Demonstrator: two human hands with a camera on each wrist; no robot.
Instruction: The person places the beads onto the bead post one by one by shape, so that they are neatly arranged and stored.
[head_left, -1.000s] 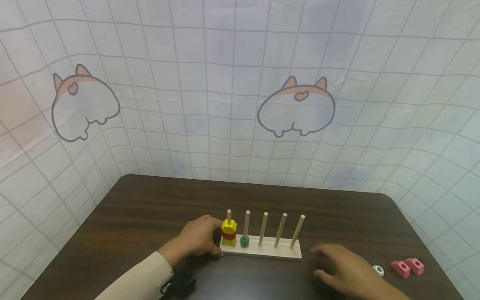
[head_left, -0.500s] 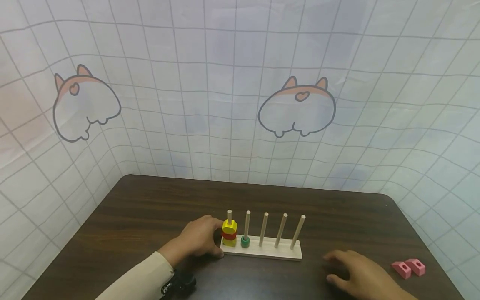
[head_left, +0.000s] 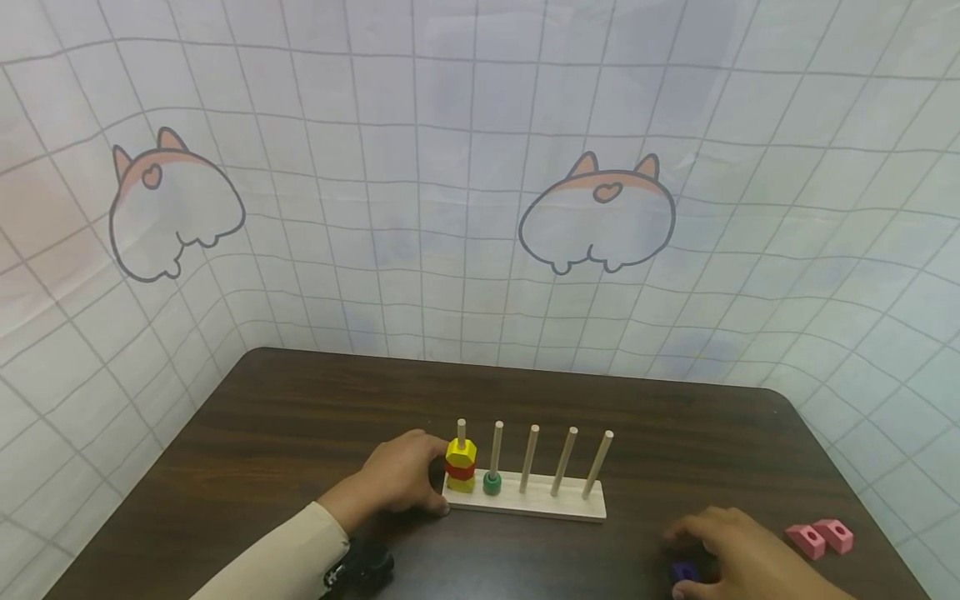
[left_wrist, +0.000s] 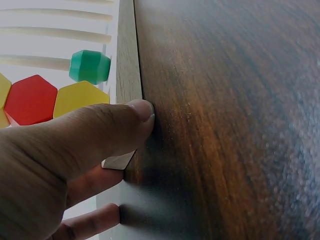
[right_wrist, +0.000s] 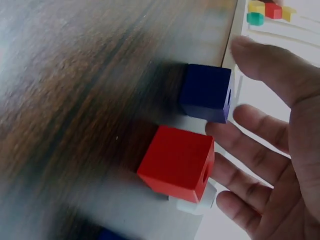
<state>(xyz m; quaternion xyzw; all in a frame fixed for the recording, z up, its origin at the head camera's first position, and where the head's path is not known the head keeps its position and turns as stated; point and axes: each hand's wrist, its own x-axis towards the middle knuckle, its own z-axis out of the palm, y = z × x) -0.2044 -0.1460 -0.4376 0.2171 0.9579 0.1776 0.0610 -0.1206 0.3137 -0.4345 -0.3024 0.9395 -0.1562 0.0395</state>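
My left hand [head_left: 397, 477] grips the left end of a wooden peg stand [head_left: 547, 505], its thumb on the near side of the base. Yellow beads [head_left: 461, 453] with a red bead [head_left: 460, 472] between them are stacked on the stand's leftmost peg. A green bead [head_left: 492, 483] sits low on the second peg; the other pegs are bare. Beyond the stand's right end, my right hand [head_left: 738, 552] hovers with loosely bent fingers around a dark blue cube [right_wrist: 207, 93]. Beside that cube, in the right wrist view, lie a red cube [right_wrist: 179, 162] and a partly hidden white bead [right_wrist: 197, 202].
Two pink blocks [head_left: 821, 537] with holes lie right of my right hand on the dark wooden table [head_left: 337, 400]. A black object [head_left: 363, 569] is below my left wrist. Another dark blue piece [right_wrist: 111, 234] shows at the right wrist view's bottom edge. A gridded curtain [head_left: 420, 208] surrounds the table.
My right hand has moved right and closer to the table's near side, now over the dark blue cube. The white bead seen beside it earlier is out of the head view. My left hand keeps its grip.
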